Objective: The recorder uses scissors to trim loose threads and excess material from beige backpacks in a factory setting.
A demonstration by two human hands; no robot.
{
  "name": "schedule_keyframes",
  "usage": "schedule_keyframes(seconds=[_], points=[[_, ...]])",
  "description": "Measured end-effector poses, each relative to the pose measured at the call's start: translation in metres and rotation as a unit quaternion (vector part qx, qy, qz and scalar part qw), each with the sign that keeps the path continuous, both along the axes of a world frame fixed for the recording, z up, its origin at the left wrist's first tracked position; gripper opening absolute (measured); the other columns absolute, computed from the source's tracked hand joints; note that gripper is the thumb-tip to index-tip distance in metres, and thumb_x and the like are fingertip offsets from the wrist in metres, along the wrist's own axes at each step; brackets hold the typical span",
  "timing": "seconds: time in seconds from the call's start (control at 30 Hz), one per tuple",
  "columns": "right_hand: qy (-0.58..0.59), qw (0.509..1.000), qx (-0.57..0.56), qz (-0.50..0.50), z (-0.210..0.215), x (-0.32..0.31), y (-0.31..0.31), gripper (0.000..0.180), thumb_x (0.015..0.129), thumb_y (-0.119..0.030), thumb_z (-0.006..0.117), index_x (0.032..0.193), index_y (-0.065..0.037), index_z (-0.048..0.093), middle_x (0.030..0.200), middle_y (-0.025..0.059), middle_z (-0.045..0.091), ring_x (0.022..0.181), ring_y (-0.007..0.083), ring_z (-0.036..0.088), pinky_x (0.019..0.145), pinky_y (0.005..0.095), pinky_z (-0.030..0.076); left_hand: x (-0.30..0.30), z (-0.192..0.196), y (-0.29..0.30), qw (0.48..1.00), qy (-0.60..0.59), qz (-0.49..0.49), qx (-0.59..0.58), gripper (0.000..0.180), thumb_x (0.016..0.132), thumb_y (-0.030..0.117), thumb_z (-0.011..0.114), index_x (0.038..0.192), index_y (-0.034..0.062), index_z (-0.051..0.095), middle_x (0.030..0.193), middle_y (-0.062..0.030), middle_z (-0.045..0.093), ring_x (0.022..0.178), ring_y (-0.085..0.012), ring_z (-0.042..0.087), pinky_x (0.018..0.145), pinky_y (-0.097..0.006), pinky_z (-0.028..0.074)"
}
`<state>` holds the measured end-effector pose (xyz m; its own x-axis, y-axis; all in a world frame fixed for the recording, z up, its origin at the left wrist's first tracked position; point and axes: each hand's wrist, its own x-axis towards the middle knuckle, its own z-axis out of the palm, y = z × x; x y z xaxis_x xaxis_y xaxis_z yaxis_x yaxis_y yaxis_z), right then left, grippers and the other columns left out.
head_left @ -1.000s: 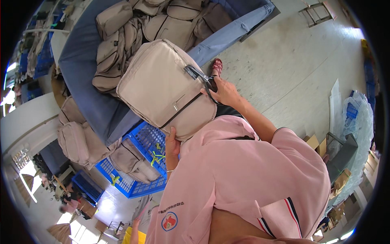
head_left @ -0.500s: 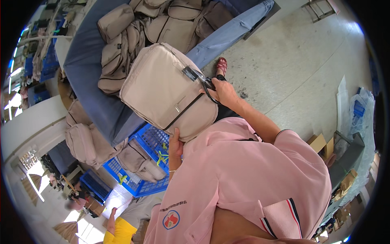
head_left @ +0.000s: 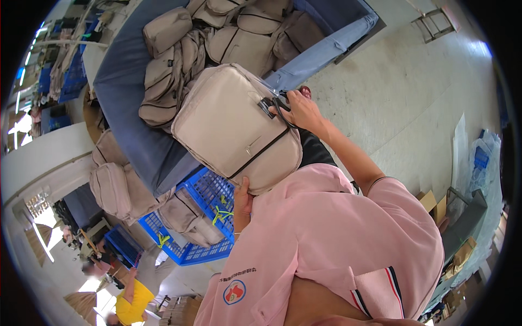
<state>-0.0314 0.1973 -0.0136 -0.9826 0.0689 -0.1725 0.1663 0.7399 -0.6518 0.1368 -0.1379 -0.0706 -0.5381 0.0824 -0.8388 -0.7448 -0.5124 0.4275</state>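
Observation:
A beige backpack (head_left: 228,119) with a dark zip line across its lower part lies tilted in front of me. My left hand (head_left: 243,198) grips its lower edge, fingers mostly hidden behind it. At the right side of the backpack, my right hand (head_left: 302,111) is closed around black-handled scissors (head_left: 283,94), whose blades are only partly visible. Next to its fingertips sits a small black tag (head_left: 266,106) on the backpack; whether the fingers pinch it is unclear.
A blue fabric-lined bin (head_left: 125,130) full of beige backpacks (head_left: 239,46) stands ahead. Below it, a blue plastic crate (head_left: 204,252) holds more bags. At left is a person in yellow (head_left: 133,301); at right, a grey cart (head_left: 467,217) with cardboard.
My right hand and the scissors have turned, so the blades no longer lie across the tag. The backpack, both hands and the surroundings have shifted slightly in view.

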Motion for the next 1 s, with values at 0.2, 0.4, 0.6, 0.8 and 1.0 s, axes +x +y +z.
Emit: schedule_keyframes(seconds=[0.2,0.4,0.6,0.8,1.0], points=[[0.017,0.999,0.030,0.011,-0.002,-0.042,-0.019,0.079,0.083,-0.071,0.059,0.093,0.007,0.056,0.091,0.0270,0.063,0.084,0.0449,0.066,0.071,0.0495,0.053,0.003,0.000,0.003,1.000,0.019,-0.004,-0.008,0.062,0.092,0.027,0.072,0.141,0.0017,0.044,0.139,-0.0112,0.054,0.124,-0.0279,0.056,0.103,-0.046,0.048],[0.030,0.998,0.054,0.018,0.004,-0.070,-0.031,0.078,0.083,-0.071,0.060,0.092,0.006,0.055,0.093,0.0279,0.063,0.087,0.0465,0.065,0.075,0.0509,0.052,0.001,0.012,0.010,0.999,0.032,-0.003,-0.023,0.058,0.093,0.028,0.070,0.139,0.0013,0.047,0.136,-0.0115,0.057,0.122,-0.0271,0.058,0.102,-0.045,0.049],[0.023,0.997,0.062,0.030,-0.004,-0.074,-0.033,0.080,0.083,-0.071,0.059,0.092,0.009,0.058,0.090,0.0274,0.064,0.081,0.0440,0.068,0.072,0.0472,0.055,-0.001,0.023,0.015,0.999,0.035,-0.007,-0.041,0.052,0.093,0.027,0.070,0.135,0.0013,0.052,0.130,-0.0112,0.061,0.118,-0.0255,0.061,0.099,-0.044,0.051],[0.004,0.999,0.043,0.015,-0.011,-0.076,-0.029,0.067,0.084,-0.062,0.065,0.084,0.005,0.060,0.078,0.0281,0.065,0.080,0.0447,0.067,0.072,0.0503,0.054,0.000,0.023,0.014,0.998,0.035,0.005,-0.050,0.050,0.092,0.027,0.071,0.132,0.0008,0.054,0.127,-0.0104,0.063,0.115,-0.0246,0.062,0.096,-0.042,0.052],[0.059,0.997,-0.013,-0.057,-0.014,-0.093,-0.023,0.063,0.082,-0.060,0.070,0.083,0.002,0.059,0.076,0.0270,0.065,0.078,0.0462,0.065,0.070,0.0499,0.051,0.004,0.031,0.016,0.996,0.035,0.029,-0.076,0.051,0.092,0.027,0.072,0.132,0.0008,0.054,0.126,-0.0116,0.063,0.113,-0.0244,0.063,0.094,-0.042,0.053]])
